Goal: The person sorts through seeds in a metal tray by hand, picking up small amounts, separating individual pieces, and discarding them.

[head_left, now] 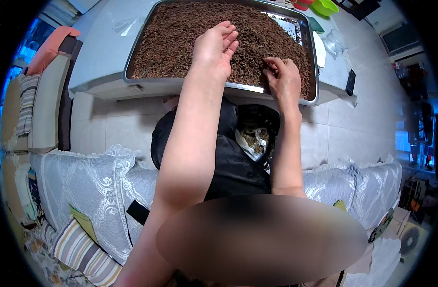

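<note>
A large metal tray [247, 87] on the table is heaped with small, coarse, reddish-brown dried bits [180, 43]; what kind they are I cannot tell. Over the middle of the heap is my left hand [215, 46], palm turned to the right, fingers loosely bent and apart, with nothing visible in it. To its right, my right hand [283, 77] hovers low by the tray's front edge. Thumb and index finger are pinched together there, and whatever sits between them is too small to make out. Bare metal shows at the tray's back right corner.
Below the tray, a black-lined bin [271, 115] holds brownish debris and white scraps between my legs. A remote control [351, 82], a clear plastic container [335, 43] and a green bowl [325, 7] lie on the table's right side. A lace-covered sofa [85, 186] is under me.
</note>
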Available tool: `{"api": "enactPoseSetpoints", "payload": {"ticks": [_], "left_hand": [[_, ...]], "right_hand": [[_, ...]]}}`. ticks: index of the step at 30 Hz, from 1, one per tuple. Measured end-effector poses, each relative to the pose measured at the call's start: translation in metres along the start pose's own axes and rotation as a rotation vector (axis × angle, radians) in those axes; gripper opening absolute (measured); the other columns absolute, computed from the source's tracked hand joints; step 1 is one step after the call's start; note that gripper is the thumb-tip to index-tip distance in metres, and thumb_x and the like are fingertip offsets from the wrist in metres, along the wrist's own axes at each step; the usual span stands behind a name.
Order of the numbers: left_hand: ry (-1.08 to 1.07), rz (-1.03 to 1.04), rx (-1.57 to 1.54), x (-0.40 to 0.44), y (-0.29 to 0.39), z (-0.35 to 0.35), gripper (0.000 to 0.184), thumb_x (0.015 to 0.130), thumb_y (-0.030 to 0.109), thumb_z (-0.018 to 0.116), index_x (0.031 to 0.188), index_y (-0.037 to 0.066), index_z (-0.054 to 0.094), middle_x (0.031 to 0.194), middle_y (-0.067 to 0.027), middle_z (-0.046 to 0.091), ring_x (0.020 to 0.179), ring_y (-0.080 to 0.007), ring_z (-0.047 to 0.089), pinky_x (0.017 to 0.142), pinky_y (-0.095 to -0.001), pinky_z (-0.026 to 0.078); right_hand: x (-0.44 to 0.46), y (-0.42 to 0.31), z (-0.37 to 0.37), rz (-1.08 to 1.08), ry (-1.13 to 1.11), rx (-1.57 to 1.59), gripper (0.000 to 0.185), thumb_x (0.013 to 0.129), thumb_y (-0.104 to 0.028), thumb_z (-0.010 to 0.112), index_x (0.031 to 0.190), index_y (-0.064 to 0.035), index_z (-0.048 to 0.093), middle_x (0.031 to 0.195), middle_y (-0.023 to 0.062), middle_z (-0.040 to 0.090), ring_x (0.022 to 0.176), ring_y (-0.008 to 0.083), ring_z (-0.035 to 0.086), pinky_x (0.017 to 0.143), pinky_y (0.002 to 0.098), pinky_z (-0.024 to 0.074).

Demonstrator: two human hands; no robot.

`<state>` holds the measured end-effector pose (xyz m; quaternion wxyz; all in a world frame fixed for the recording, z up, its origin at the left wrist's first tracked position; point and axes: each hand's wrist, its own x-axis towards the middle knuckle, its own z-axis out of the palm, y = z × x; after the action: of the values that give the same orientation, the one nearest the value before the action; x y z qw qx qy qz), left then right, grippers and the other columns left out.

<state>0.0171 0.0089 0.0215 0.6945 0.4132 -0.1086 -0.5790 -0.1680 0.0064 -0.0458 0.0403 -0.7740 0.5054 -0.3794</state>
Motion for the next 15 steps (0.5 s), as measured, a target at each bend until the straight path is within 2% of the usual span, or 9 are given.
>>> {"api": "enactPoseSetpoints", "payload": {"ticks": [3, 6, 7, 10, 11, 14, 15], "left_hand": [[-0.021, -0.014, -0.009, 0.001, -0.002, 0.001, 0.035, 0.092, 0.004, 0.055, 0.127, -0.003, 0.055, 0.119, -0.0147, 0.061, 0.110, -0.0223, 0.060, 0.100, -0.0345, 0.048], [-0.031, -0.019, 0.016, 0.000, -0.006, 0.004, 0.035, 0.093, 0.004, 0.054, 0.127, -0.002, 0.055, 0.116, -0.0126, 0.063, 0.107, -0.0199, 0.061, 0.096, -0.0329, 0.049], [-0.039, -0.019, 0.039, 0.000, -0.008, 0.005, 0.035, 0.093, 0.004, 0.053, 0.127, -0.002, 0.056, 0.114, -0.0117, 0.064, 0.105, -0.0189, 0.062, 0.095, -0.0323, 0.050], [-0.087, 0.030, 0.265, -0.003, -0.015, 0.011, 0.029, 0.093, 0.005, 0.055, 0.121, 0.000, 0.063, 0.106, -0.0084, 0.069, 0.095, -0.0139, 0.065, 0.085, -0.0280, 0.053], [-0.135, 0.053, 0.379, -0.002, -0.019, 0.013, 0.028, 0.093, 0.005, 0.056, 0.119, 0.000, 0.064, 0.105, -0.0083, 0.069, 0.093, -0.0134, 0.065, 0.082, -0.0272, 0.054], [-0.243, 0.161, 0.775, 0.008, -0.045, 0.015, 0.026, 0.093, 0.005, 0.057, 0.116, -0.001, 0.067, 0.098, -0.0065, 0.070, 0.084, -0.0113, 0.065, 0.073, -0.0231, 0.053], [-0.257, 0.175, 0.830, 0.012, -0.057, 0.015, 0.026, 0.093, 0.006, 0.058, 0.116, -0.001, 0.068, 0.096, -0.0061, 0.070, 0.083, -0.0112, 0.065, 0.073, -0.0232, 0.053]], "right_hand": [[0.003, 0.006, 0.009, 0.145, -0.006, 0.115, 0.012, 0.078, -0.009, 0.075, 0.090, -0.0096, 0.073, 0.078, 0.0081, 0.061, 0.073, 0.0239, 0.061, 0.068, 0.0355, 0.0494], [0.004, 0.014, 0.011, 0.181, 0.030, 0.225, 0.007, 0.082, -0.009, 0.072, 0.089, -0.0076, 0.073, 0.079, 0.0087, 0.065, 0.072, 0.0244, 0.062, 0.068, 0.0338, 0.0499], [0.004, 0.017, 0.015, 0.230, 0.079, 0.340, 0.009, 0.085, -0.011, 0.070, 0.091, -0.0059, 0.074, 0.084, 0.0085, 0.070, 0.072, 0.0194, 0.065, 0.068, 0.0310, 0.0502], [0.007, 0.027, 0.012, 0.396, 0.080, 0.464, 0.014, 0.089, -0.015, 0.070, 0.095, -0.0029, 0.074, 0.087, 0.0075, 0.073, 0.073, 0.0142, 0.065, 0.069, 0.0291, 0.0506], [0.007, 0.032, 0.010, 0.444, 0.045, 0.550, 0.020, 0.091, -0.019, 0.070, 0.098, -0.0010, 0.073, 0.086, 0.0050, 0.074, 0.073, 0.0087, 0.063, 0.064, 0.0253, 0.0489], [0.011, 0.026, 0.000, 0.648, -0.010, 0.763, 0.020, 0.092, -0.021, 0.069, 0.100, -0.0021, 0.073, 0.086, 0.0031, 0.073, 0.073, 0.0060, 0.062, 0.060, 0.0211, 0.0455], [0.011, 0.023, -0.002, 0.663, 0.003, 0.830, 0.021, 0.093, -0.022, 0.069, 0.102, -0.0034, 0.072, 0.086, 0.0021, 0.072, 0.071, 0.0034, 0.060, 0.056, 0.0178, 0.0406]]}}
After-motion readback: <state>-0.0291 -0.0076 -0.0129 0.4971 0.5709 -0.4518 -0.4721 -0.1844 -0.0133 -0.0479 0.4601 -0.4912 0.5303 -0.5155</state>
